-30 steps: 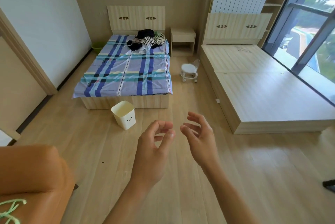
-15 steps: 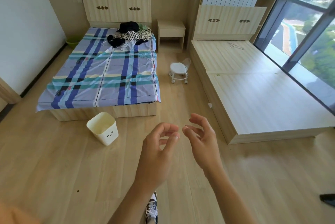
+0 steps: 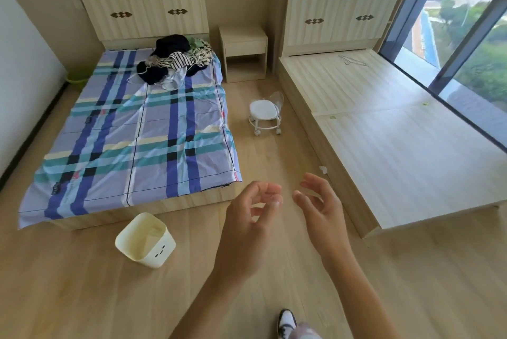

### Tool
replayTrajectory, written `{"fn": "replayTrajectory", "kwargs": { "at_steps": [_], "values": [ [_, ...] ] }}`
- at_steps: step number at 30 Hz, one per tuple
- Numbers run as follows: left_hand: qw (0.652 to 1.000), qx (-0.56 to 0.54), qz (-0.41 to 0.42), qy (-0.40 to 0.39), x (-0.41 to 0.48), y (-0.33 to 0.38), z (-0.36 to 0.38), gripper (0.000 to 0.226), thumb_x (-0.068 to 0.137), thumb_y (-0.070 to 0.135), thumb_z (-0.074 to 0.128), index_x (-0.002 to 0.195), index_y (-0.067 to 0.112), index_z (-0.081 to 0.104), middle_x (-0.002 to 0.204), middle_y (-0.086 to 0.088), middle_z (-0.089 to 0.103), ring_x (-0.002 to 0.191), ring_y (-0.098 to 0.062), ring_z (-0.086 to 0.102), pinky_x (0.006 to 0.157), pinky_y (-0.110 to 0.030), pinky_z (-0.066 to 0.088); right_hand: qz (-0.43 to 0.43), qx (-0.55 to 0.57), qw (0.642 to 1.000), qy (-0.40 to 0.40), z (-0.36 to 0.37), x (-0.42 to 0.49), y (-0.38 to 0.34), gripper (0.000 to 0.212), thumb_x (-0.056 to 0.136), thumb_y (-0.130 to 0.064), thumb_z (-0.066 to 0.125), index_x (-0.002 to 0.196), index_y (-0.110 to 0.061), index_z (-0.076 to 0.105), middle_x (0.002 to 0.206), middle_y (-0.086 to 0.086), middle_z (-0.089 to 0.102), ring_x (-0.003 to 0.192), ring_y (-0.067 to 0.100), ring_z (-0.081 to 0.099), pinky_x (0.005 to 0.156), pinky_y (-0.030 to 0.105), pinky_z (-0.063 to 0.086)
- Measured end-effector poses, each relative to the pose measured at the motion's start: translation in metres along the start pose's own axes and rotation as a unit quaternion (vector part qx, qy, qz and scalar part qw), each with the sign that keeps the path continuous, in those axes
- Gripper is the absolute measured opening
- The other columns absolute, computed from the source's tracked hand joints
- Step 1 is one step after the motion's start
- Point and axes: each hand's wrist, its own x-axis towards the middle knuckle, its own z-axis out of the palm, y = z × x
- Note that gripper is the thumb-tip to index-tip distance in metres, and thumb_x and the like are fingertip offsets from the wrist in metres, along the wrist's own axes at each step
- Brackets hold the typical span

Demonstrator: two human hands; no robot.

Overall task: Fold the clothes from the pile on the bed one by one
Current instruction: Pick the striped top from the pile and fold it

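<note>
Head view: left hand (image 3: 247,218) and right hand (image 3: 323,209) hover over wood floor (image 3: 82,297), fingers loosely curled, holding nothing. The clothes pile (image 3: 175,60) lies at the head of the plaid-sheeted bed (image 3: 137,132), well apart from both. A floor aisle between the bed's right edge and a wooden platform (image 3: 397,132) holds a white stool (image 3: 264,116); a cream bin (image 3: 145,240) stands by its foot.

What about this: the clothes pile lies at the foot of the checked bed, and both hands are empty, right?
No: the head view shows the clothes pile at the head end of the bed; the left hand and right hand are empty.
</note>
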Motion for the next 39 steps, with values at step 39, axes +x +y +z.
{"fn": "replayTrajectory", "kwargs": {
  "at_steps": [39],
  "values": [
    [0.997, -0.044, -0.013, 0.063, 0.824, -0.028, 0.103, 0.019, 0.087, 0.034, 0.056, 0.097, 0.024, 0.068, 0.097, 0.006, 0.073, 0.097, -0.013, 0.068, 0.086, -0.032, 0.052, -0.014, -0.005, 0.999, -0.047, 0.091, 0.834, -0.030, 0.028, 0.092, -0.017, 0.069, 0.117, -0.027, 0.064, 0.111, -0.007, 0.068, 0.095, -0.005, 0.065, 0.074, 0.011, 0.050]
  ]
}}
